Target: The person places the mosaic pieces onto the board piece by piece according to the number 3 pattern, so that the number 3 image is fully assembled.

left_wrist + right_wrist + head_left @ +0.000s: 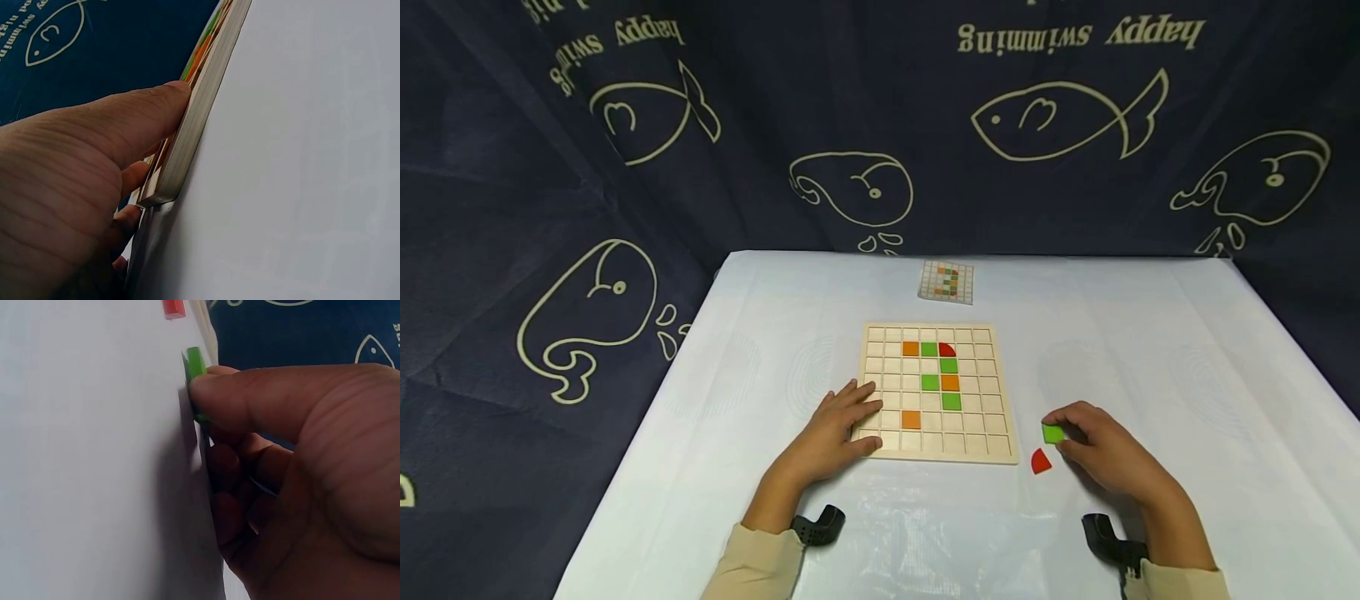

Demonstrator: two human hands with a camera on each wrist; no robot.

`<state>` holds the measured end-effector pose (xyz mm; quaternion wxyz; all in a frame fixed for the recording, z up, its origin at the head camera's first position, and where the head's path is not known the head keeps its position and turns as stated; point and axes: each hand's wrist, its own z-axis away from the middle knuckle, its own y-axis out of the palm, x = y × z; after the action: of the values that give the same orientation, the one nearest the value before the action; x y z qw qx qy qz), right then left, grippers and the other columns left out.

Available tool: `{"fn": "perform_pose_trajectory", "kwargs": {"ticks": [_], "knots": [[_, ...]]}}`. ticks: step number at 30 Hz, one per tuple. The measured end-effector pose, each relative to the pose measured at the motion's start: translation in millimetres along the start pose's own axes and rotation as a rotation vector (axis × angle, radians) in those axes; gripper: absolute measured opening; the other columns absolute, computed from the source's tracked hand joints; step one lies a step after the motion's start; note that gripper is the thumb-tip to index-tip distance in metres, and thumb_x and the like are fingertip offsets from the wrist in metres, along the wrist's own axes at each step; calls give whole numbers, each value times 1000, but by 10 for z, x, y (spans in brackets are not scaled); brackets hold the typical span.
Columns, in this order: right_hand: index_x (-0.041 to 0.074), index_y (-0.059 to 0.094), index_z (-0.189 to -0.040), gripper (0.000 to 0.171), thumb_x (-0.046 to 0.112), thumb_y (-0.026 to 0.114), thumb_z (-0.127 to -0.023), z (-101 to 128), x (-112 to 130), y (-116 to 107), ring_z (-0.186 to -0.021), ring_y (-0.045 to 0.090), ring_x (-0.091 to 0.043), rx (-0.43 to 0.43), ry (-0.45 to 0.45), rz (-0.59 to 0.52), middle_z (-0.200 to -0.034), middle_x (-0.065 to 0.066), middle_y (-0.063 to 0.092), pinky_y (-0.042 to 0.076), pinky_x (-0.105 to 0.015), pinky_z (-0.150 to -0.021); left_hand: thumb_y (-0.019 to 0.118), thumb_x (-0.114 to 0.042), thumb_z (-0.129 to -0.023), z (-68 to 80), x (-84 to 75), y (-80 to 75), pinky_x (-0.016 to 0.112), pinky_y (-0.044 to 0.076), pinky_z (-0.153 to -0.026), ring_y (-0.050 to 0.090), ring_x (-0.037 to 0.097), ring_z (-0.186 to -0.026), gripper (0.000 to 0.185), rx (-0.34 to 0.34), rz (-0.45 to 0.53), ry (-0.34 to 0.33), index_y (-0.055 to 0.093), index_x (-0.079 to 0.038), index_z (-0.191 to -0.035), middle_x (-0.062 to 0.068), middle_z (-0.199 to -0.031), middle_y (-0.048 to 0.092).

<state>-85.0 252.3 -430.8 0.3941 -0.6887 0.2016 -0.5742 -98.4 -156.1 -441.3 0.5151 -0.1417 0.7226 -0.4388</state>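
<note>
A pale wooden grid board (985, 423) lies flat on the table with several orange and green squares and one red quarter-round piece (947, 350) in its cells. My left hand (827, 435) rests on the board's left edge, fingers spread; the left wrist view shows the thumb along the board's near edge. To the right of the board, my right hand (1108, 454) pinches a green square tile (1052, 434) between thumb and fingers. In the right wrist view the tile (197, 362) is close to the table surface. A loose red quarter-round tile (1041, 462) lies beside it.
A small pattern card (946, 282) showing a gridded arrangement of coloured pieces lies behind the board, near the far edge of the white table (775, 292). A dark curtain (760, 92) with fish and whale drawings hangs behind and to the left.
</note>
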Motion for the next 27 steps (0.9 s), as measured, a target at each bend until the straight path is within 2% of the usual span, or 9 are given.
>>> {"fn": "perform_pose_trajectory", "kwargs": {"ticks": [6,16,27], "knots": [[9,67,-113,28,-1,71,-88,-15,43,-24,-103,56,-20,-19,-2,-42,-112,-1,61,45,-20,-87,73,-27,-91,0,6,4,60,13,-116,22,35,-148,56,-1,5,2,57,-6,-140,11,-156,39],[11,68,-111,26,1,72,-88,-133,186,-6,-89,51,-15,-21,-40,-75,-105,3,60,46,-26,-78,73,-27,-91,1,8,6,60,13,-116,21,34,-148,55,-3,5,-2,57,-7,-140,10,-155,39],[13,68,-112,25,3,69,-90,-305,417,134,-91,55,-14,34,-75,-88,-107,5,61,48,-33,-80,73,-27,-91,3,-6,-2,59,12,-117,21,34,-148,56,4,4,-9,57,-6,-140,10,-156,38]]}}
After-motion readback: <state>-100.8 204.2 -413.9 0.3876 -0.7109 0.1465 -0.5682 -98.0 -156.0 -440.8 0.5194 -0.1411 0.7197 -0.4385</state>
